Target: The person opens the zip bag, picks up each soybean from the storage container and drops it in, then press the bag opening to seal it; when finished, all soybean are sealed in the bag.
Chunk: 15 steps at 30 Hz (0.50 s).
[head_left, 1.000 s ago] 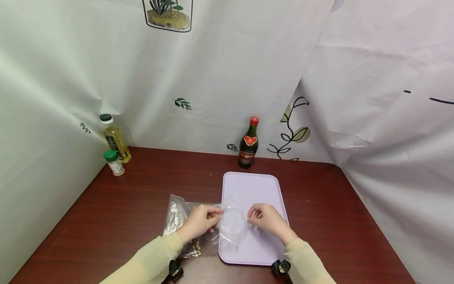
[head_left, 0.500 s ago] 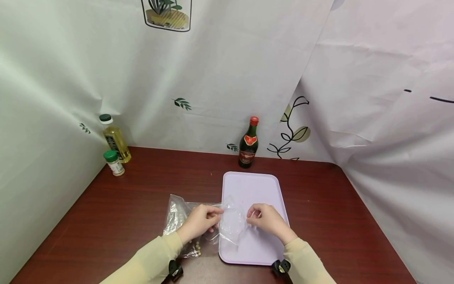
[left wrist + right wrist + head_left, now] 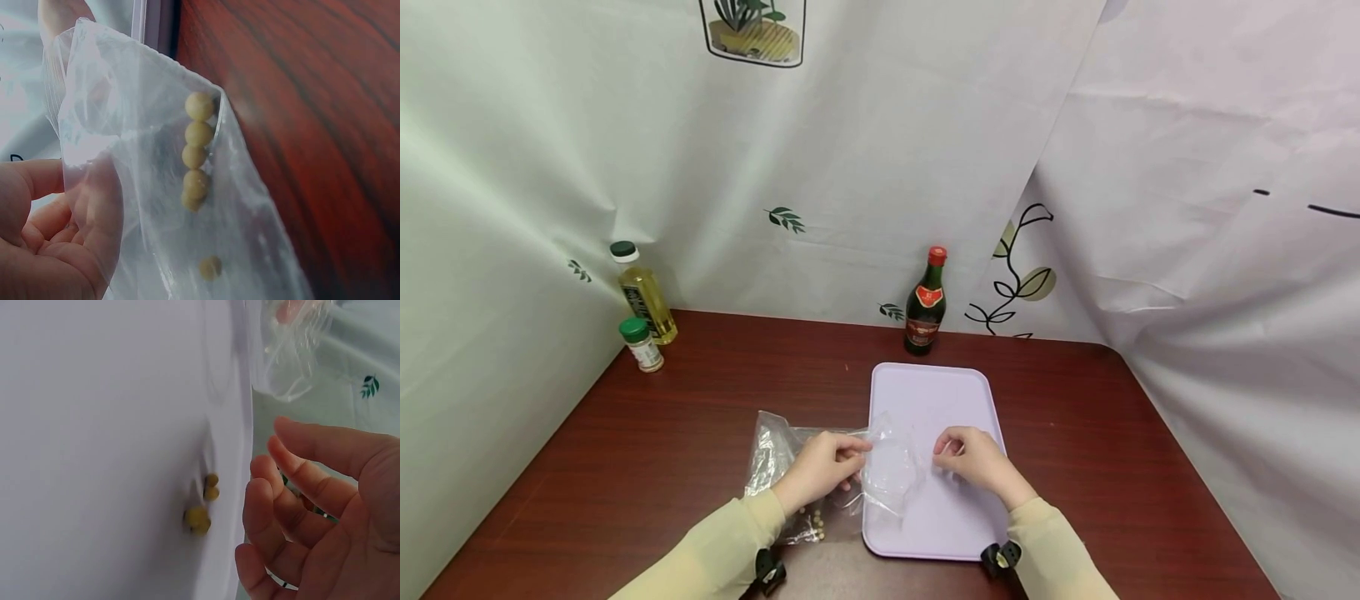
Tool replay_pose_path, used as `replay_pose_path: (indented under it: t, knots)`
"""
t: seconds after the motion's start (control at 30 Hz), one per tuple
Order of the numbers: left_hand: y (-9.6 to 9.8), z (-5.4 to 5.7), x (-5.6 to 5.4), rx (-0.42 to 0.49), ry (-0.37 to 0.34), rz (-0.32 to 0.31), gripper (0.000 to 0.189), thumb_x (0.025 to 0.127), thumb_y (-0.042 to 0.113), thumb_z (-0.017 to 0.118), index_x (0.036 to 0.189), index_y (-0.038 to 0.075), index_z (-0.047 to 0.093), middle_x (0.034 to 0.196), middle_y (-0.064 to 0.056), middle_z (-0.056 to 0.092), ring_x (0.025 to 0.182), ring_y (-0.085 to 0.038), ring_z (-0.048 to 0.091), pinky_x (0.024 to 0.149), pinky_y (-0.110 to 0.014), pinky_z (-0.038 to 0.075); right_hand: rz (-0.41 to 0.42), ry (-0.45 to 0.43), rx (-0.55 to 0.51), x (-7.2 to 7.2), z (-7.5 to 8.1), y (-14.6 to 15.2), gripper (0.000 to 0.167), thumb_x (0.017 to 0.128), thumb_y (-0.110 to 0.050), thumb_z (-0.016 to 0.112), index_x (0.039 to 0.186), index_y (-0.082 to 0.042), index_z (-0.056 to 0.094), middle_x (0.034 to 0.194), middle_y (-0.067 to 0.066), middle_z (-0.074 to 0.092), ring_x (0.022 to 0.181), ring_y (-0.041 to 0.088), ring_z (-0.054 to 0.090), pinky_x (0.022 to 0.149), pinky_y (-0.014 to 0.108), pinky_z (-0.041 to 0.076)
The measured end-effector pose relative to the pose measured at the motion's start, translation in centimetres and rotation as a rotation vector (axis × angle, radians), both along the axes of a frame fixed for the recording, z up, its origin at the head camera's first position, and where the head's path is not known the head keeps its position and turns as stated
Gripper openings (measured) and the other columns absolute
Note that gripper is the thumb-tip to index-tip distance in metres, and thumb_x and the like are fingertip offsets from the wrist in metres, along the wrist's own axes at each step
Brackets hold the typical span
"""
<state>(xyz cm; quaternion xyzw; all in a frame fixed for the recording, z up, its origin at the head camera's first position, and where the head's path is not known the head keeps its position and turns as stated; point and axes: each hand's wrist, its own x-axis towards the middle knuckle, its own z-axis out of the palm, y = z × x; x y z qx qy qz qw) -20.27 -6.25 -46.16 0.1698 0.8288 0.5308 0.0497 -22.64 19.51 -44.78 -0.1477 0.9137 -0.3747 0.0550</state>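
Observation:
My left hand (image 3: pixel 822 465) pinches a clear plastic bag (image 3: pixel 771 450); in the left wrist view the fingers (image 3: pixel 47 178) partly show through its film. Several round, pale-yellow beans (image 3: pixel 199 134) lie along a fold inside the bag. Part of the bag spreads over the left side of a lilac tray (image 3: pixel 934 392). Above the tray, my right hand (image 3: pixel 973 458) has loosely bent fingers, with thumb and index tips close together and nothing seen between them. In the right wrist view, several yellow beans (image 3: pixel 199 520) appear beside that hand against the tray; whether they rest on it I cannot tell.
A dark bottle with a red cap (image 3: pixel 927 304) stands just behind the tray. At the far left of the brown table (image 3: pixel 737 367) are an oil bottle (image 3: pixel 649 296) and a green-capped jar (image 3: pixel 642 346). Patterned white cloth (image 3: pixel 850 167) walls the table's back and sides.
My right hand has shifted slightly to the right, away from the bag's edge. The left hand and the bag stay nearly still.

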Motion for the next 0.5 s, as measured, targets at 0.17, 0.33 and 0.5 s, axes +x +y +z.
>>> replay_pose_path:
  t: [0.17,0.33,0.5]
  knots:
    - [0.1,0.0,0.0,-0.008,0.003,0.001,0.024,0.084,-0.003,0.060,0.107,-0.009,0.066,0.069,-0.009,0.067,0.050,-0.012,0.058,0.043,-0.024,0.051,-0.040,-0.007,0.017,-0.3,-0.2,0.8,0.007,0.077,-0.007,0.070,0.077,-0.009,0.064,0.061,-0.003,0.053,0.050,0.010,0.052,0.048,0.023,0.043]
    - [0.1,0.0,0.0,-0.016,0.007,0.005,0.024,0.084,-0.003,0.060,0.106,-0.008,0.067,0.070,-0.009,0.068,0.050,-0.013,0.059,0.043,-0.024,0.051,-0.056,0.009,0.051,-0.5,-0.4,1.3,0.008,0.077,-0.008,0.072,0.076,-0.010,0.064,0.060,-0.004,0.052,0.051,0.008,0.048,0.048,0.023,0.041]
    - [0.2,0.0,0.0,-0.013,0.006,0.001,0.024,0.084,-0.003,0.060,0.106,-0.008,0.067,0.070,-0.009,0.067,0.049,-0.013,0.058,0.043,-0.025,0.051,-0.109,-0.011,0.121,-0.6,-0.3,1.4,0.011,0.076,-0.010,0.074,0.074,-0.012,0.064,0.059,-0.003,0.051,0.050,0.010,0.048,0.048,0.024,0.039]
